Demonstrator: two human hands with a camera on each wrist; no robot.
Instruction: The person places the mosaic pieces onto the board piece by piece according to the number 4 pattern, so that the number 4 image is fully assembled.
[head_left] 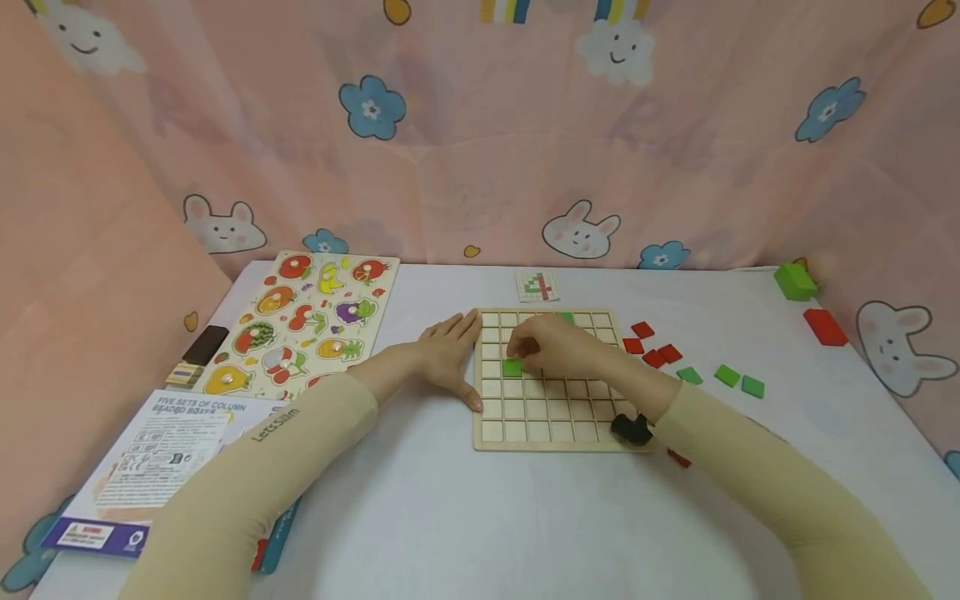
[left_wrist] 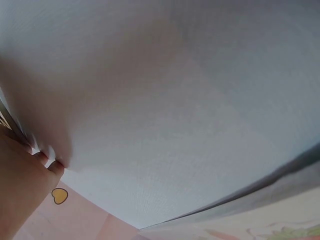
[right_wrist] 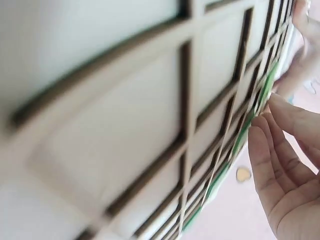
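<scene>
Green tile (head_left: 512, 367) sits in cell on left part of wooden grid board (head_left: 551, 433), mid-height; right hand (head_left: 558, 346) over it, fingertips (right_wrist: 260, 131) on tile edge, whether pinching cannot tell. Left hand (head_left: 450, 354) flat, fingers straight, pressed along board's left edge. Red tiles (head_left: 648, 343) and green tiles (head_left: 727, 377) loose on table (head_left: 465, 517) right of board; fruit puzzle (head_left: 300, 321) lies well left

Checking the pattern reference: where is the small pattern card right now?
In the head view, the pattern card lies on the table just beyond the grid board's far edge, near the pink curtain.
</scene>
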